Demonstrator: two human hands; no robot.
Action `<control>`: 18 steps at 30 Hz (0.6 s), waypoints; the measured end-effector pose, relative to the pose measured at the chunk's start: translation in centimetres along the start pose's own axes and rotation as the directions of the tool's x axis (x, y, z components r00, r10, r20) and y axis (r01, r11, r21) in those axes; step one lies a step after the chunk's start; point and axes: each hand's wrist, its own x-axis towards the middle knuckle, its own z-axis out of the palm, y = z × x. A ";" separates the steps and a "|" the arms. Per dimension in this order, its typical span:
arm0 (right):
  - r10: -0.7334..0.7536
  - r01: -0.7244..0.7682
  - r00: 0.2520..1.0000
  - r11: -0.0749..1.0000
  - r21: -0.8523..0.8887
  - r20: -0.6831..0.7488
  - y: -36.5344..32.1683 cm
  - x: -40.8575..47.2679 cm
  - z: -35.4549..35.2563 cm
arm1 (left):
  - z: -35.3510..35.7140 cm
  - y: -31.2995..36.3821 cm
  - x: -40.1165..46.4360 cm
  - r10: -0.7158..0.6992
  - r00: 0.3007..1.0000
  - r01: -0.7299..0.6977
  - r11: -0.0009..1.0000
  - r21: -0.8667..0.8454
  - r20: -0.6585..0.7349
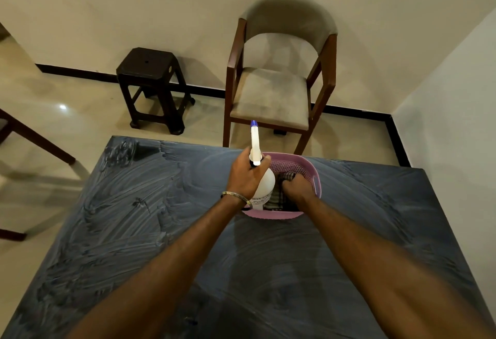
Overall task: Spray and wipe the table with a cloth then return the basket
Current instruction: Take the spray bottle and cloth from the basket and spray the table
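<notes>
Basket of pink perforated plastic (312, 177) sits at twelve o'clock on the dark, smeared tabletop (134, 231). The left hand (248, 177) grips the white spray bottle (264, 183) by its neck; the right hand (296, 187) closes on the checked cloth (273, 200) inside. It looks light and fairly stiff (best held by the rim). The beige upholstered wooden chair (271, 94) stands just beyond.

Wide bare stretches of smeared dark grey tabletop (134, 231) at lower left and right of frame. Only obstacle there: pink perforated plastic basket (312, 175) at upper centre, crowded with white spray bottle (264, 183), checked cloth (273, 200) and both hands. Beyond far edge, wooden cushioned armchair (279, 92) close behind basket; dark plastic stool (153, 86) farther left.
</notes>
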 end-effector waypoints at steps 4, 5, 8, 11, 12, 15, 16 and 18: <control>-0.047 0.047 0.999 0.991 0.128 -0.001 -1.0 -1.3 -1.1 | -0.4 0.8 -0.2 0.008 1.000 -0.008 1.000 -0.009 -0.010; -0.074 0.074 0.997 0.986 0.150 -0.004 -1.3 -1.8 -1.6 | -0.5 1.2 -0.3 0.018 1.000 -0.018 1.000 -0.012 -0.007; -0.131 0.120 0.991 0.943 0.309 0.012 -1.7 -3.6 -3.3 | -0.7 3.0 -0.6 0.058 0.998 -0.058 0.998 -0.039 0.004; -0.123 0.114 0.992 0.887 0.448 -0.010 -2.0 -5.4 -5.4 | -0.8 5.3 -1.0 0.117 0.993 -0.117 0.990 -0.081 -0.004; -0.104 0.096 0.994 0.864 0.494 -0.010 -2.1 -6.0 -6.2 | -0.8 6.1 -1.4 0.131 0.991 -0.131 0.987 -0.093 -0.004; -0.001 -0.022 0.999 0.773 0.635 0.036 -1.9 -7.6 -8.0 | -0.8 7.8 -2.9 0.138 0.990 -0.136 0.986 -0.096 0.009; 0.038 -0.066 0.998 0.721 0.690 0.055 -1.8 -8.5 -8.5 | -0.9 8.3 -3.7 0.129 0.992 -0.127 0.988 -0.093 0.016; 0.082 -0.115 0.993 0.621 0.776 0.081 -1.6 -10.0 -9.4 | -1.1 9.1 -5.1 0.116 0.993 -0.113 0.989 -0.099 0.027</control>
